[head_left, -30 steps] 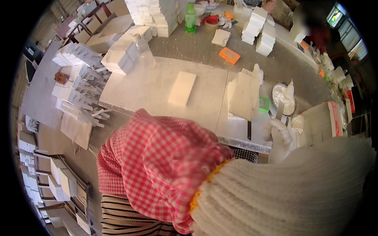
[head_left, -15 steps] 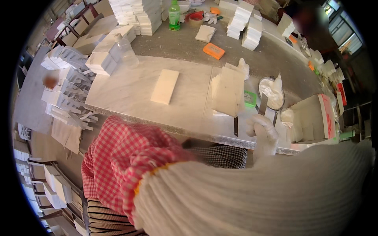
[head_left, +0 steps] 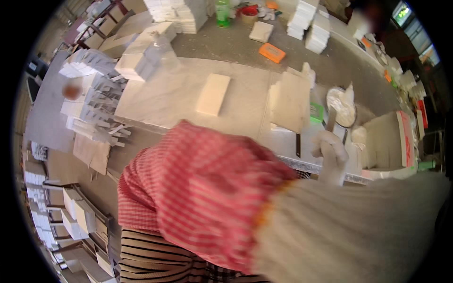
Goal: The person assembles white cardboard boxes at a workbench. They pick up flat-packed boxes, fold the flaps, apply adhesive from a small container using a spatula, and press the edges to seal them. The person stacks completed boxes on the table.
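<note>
The fingers of the gloved right hand (head_left: 331, 148) were curled tight around the lower end of a flat metal scraper (head_left: 331, 118), its blade pointing away from the person, toward a round bowl (head_left: 354, 120) of white paste (head_left: 337, 101). The left hand (head_left: 349, 231), in a ribbed white glove, loomed blurred and large in the lower right, close to the camera; its fingers could not be made out, so whether they gripped anything I cannot tell. A red checked sleeve (head_left: 207, 188) ran from its yellow-edged cuff to the left across the near side of the table. Just right of the right hand lay a crumpled white thing (head_left: 359, 137), beside an open cardboard box (head_left: 387, 141). To the left of the bowl sat a small green box (head_left: 316, 112), then a pile of pale sheets (head_left: 290, 101) with a dark strip (head_left: 298, 145) poking out toward the near edge. Farther left, a cream rectangular slab (head_left: 213, 94) lay flat on a pale board (head_left: 160, 94), apart from both hands. Beyond the board were an orange box (head_left: 272, 53) and a green bottle (head_left: 222, 14), while white blocks (head_left: 133, 66) and a clear bottle (head_left: 165, 49) stood at the board's far left.
</note>
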Tool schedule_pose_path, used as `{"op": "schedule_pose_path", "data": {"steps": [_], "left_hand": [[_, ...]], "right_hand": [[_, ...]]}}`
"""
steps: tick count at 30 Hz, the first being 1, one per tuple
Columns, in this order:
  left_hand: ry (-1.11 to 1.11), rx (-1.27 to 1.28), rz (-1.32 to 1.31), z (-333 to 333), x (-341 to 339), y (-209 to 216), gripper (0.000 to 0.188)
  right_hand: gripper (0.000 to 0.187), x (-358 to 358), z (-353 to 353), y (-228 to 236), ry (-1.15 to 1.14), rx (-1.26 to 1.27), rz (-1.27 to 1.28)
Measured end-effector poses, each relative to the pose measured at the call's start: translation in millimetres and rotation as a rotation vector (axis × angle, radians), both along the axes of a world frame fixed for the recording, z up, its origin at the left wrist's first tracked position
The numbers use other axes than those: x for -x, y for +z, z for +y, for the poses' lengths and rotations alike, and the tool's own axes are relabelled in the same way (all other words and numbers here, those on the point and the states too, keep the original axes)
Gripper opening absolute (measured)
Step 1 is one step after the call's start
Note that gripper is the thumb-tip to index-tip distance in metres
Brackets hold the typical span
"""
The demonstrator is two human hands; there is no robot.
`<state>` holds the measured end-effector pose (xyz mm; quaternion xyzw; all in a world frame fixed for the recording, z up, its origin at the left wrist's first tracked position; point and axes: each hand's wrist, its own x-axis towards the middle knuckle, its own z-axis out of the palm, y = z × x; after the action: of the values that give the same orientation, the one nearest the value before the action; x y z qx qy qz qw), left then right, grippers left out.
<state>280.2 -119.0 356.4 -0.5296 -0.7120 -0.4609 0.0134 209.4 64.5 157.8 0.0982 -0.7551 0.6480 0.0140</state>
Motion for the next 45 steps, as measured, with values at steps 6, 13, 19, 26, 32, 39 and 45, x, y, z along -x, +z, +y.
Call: {"op": "schedule_pose_path", "data": {"steps": [6, 13, 19, 26, 32, 39, 45], "left_hand": [[0.048, -0.022, -0.045, -3, 12, 0, 0.027], [0.627, -0.26, -0.374, -48, 79, -65, 0.025], [1.135, -0.113, -0.572, -67, 80, -181, 0.033], [0.878, -0.52, -1.29, -59, 72, -239, 0.048], [0.677, -0.767, -1.471, -62, 70, -252, 0.059], [0.306, -0.881, -1.402, -73, 79, -301, 0.057], [0.741, -0.345, -1.244, -54, 84, -232, 0.044]], "right_hand": [[0.026, 2, -6, 4, -0.034, -0.297, 0.264], [0.039, 29, -20, 6, -0.16, 0.297, -0.096], [0.029, 74, -36, 17, -0.051, 0.409, -0.036], [0.027, 119, -70, 12, 0.007, 0.362, -0.174], [0.027, 76, -56, 38, 0.281, -0.073, -0.19], [0.032, 48, -21, 23, 0.193, 0.416, -0.4], [0.039, 40, -18, 19, -0.03, 0.39, -0.299]]}}
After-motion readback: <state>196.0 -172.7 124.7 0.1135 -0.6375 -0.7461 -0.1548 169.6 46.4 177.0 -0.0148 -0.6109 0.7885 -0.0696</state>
